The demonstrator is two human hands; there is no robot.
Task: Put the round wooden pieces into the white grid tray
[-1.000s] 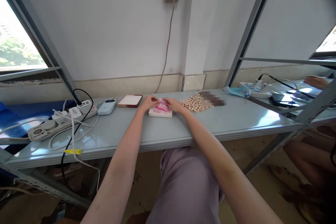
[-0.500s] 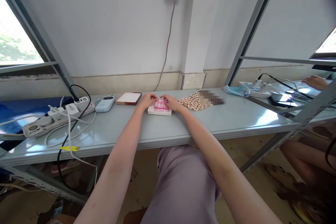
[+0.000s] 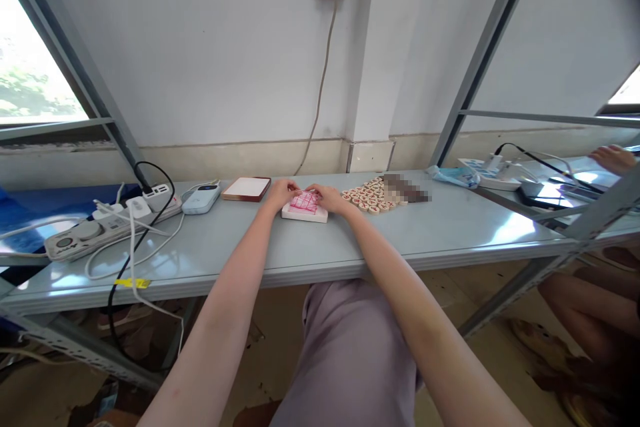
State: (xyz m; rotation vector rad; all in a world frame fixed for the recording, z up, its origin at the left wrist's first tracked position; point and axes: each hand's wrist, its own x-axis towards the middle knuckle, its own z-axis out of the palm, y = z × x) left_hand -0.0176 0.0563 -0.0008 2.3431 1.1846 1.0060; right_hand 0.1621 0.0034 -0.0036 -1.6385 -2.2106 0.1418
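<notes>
A folded white sheet with a red grid printed on it [image 3: 305, 201] lies on or in a shallow white box [image 3: 305, 216] on the table. My left hand [image 3: 283, 194] pinches the sheet's left edge with bent fingers. At its right edge, the fingers of my right hand [image 3: 328, 199] are curled round the sheet's corner. Just right of my right hand spreads a pile of round wooden Chinese chess pieces [image 3: 369, 199] with red and dark characters. A box lid with a reddish-brown rim and a white inside [image 3: 247, 188] rests to the left of my left hand.
Left on the table are a pale power bank [image 3: 201, 200] and a power strip [image 3: 90, 238] with plugs and loose cables. A blurred-out patch [image 3: 405, 188] borders the pieces. Farther right lies a light-blue packet [image 3: 456, 177]. Another person's hand [image 3: 614, 159] shows at the far right.
The gridded sheet has turned slightly and sits flatter between my hands. Both hands stay at its sides. The other person's hand has shifted a little right; the view has shifted slightly.
</notes>
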